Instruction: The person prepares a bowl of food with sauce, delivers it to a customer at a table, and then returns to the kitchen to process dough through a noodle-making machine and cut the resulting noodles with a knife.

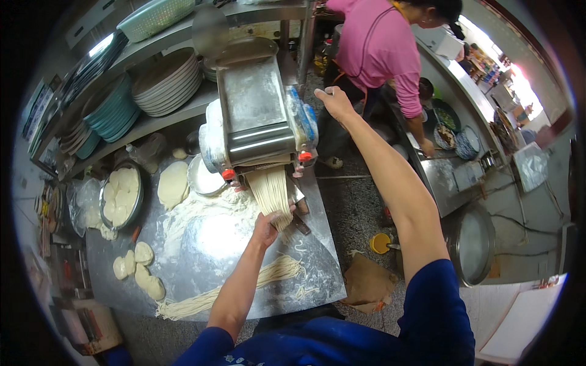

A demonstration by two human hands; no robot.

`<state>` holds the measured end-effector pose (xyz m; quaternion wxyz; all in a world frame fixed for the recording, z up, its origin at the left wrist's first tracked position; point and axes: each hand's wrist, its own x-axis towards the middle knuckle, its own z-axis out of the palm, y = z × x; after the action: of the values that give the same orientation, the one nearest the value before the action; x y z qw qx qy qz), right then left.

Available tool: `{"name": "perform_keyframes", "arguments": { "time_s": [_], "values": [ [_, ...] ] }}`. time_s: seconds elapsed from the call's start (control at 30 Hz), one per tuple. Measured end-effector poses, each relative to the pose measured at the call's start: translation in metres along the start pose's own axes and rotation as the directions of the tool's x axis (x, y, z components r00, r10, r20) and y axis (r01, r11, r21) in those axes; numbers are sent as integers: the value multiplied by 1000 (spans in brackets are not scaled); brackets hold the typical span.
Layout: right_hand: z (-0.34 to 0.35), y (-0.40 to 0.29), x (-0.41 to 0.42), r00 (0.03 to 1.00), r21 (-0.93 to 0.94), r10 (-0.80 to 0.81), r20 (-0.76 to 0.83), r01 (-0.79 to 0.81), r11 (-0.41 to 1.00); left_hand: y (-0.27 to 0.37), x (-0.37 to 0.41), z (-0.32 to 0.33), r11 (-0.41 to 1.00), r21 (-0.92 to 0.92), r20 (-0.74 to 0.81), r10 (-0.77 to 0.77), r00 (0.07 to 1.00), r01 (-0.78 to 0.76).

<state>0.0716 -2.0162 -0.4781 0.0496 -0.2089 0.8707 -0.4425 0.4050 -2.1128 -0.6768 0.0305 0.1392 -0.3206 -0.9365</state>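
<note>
My left hand holds the lower end of a sheet of fresh noodles hanging from the noodle machine. My right hand is raised to the right of the machine, off its blue-smeared side; what its curled fingers hold, if anything, cannot be made out. A long bundle of cut noodles lies along the near part of the metal table, partly behind my left forearm. White flour is spread below the machine, beside a flat piece of dough and a white bowl of flour.
A metal bowl of dough pieces and loose dough lumps occupy the table's left. Stacked plates fill the shelf behind. A knife handle lies under the noodles. A person in pink works at the right counter; a large pot stands nearer.
</note>
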Motion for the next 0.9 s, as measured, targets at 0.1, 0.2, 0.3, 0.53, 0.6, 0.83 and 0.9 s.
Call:
{"name": "perform_keyframes", "arguments": {
  "time_s": [0.1, 0.2, 0.3, 0.53, 0.6, 0.83, 0.9],
  "values": [
    [27, -6, 16, 991, 254, 20, 131, -53, 966, -8, -6, 1, 1000, -29, -46, -11, 999, 9],
    [47, 19, 44, 938, 350, 20, 346, -149, 925, -19, -13, 13, 997, -24, -79, -76, 994, 74],
    [67, 35, 61, 911, 297, -65, 408, -65, 953, -23, -15, 15, 995, -6, -83, -101, 991, 101],
    [82, 13, 45, 964, 359, -12, 267, -88, 929, -19, -36, 15, 988, -8, -139, -155, 978, 155],
    [77, 9, 41, 976, 370, 14, 216, -95, 924, -17, -34, 18, 988, -4, -148, -154, 977, 156],
    [109, 71, 52, 986, 410, 26, -167, 46, 911, -35, -33, -18, 943, 196, -54, -265, 963, 270],
    [103, 77, -3, 952, 448, 117, -284, 24, 894, -7, -34, -6, 908, -300, -192, -359, 913, 294]
  ]
}}
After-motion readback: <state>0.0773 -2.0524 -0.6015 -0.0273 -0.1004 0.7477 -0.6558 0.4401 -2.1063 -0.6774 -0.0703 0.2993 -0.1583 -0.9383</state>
